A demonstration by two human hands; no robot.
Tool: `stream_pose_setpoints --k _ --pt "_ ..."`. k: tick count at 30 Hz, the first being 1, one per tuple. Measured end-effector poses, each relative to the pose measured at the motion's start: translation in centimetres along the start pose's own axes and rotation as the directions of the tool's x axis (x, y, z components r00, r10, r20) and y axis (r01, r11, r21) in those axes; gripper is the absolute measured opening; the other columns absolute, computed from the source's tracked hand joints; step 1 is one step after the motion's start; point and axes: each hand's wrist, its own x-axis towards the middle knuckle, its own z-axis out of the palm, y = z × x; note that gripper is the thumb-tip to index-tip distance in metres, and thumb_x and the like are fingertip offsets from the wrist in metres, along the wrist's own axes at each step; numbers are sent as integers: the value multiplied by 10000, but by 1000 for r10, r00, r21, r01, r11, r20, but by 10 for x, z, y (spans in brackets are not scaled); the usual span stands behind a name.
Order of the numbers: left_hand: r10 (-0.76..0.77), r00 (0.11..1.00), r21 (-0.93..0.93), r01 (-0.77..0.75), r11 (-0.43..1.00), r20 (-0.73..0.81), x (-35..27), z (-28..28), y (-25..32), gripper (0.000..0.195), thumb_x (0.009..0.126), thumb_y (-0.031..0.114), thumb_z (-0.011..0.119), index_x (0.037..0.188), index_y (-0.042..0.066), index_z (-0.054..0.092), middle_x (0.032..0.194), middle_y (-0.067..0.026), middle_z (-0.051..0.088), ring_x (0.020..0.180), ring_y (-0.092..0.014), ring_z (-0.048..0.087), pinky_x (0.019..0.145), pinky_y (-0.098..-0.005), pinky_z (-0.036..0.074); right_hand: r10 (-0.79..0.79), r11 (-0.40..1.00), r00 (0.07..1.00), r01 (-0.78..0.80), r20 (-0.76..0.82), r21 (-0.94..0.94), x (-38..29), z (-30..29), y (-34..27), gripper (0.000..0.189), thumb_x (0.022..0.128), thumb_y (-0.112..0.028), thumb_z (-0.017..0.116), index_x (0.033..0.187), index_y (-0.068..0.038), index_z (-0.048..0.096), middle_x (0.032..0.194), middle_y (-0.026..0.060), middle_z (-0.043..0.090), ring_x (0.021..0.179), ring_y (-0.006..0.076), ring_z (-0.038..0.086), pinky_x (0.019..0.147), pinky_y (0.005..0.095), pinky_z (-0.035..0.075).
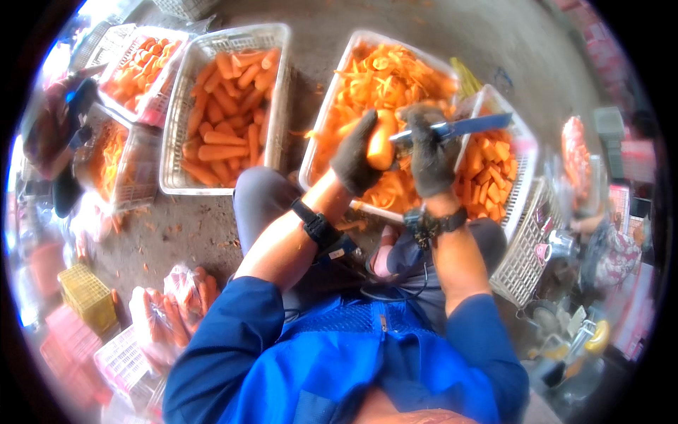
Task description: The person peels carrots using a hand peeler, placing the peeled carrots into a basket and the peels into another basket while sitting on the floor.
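Observation:
My left hand [358, 156], in a dark work glove, grips a thick peeled carrot [381, 142] held upright. Close by on the right, my gloved right hand [430, 151] is closed around a bladed hand tool [476, 125]. Its metal end points at the carrot and a long flat blue part sticks out to the right; whether it is a peeler or a knife, I cannot tell. Both hands are above a white plastic crate [306, 170] heaped with carrot peelings [389, 77]. Beside it, a second crate [523, 172] contains cut carrot chunks [488, 183].
A white crate [279, 111] of whole carrots [228, 116] stands left of my knee. Farther left are a crate of carrot pieces [145, 63] and another person [55, 127]. Bagged carrots [159, 318] lie lower left. A second person [617, 254] is at the right.

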Motion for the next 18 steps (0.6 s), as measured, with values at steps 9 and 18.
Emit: stream_pose_setpoints --k 9,18 --pt "-86 996 126 83 988 14 -27 19 -7 540 971 503 541 1196 13 581 939 -160 676 743 -263 654 544 -344 522 198 944 980 -191 -2 -270 37 -36 39 217 939 -262 672 942 -45 673 849 32 703 700 119 661 587 248 538" --pt "134 971 48 -146 988 196 -7 -4 -6 519 1017 467 471 1313 47 542 1221 -107 621 1117 -229 597 904 -377 520 -6 994 1000 3 29 113 -9 2 7 201 948 -230 681 986 -32 677 956 42 680 718 123 667 612 252 534"
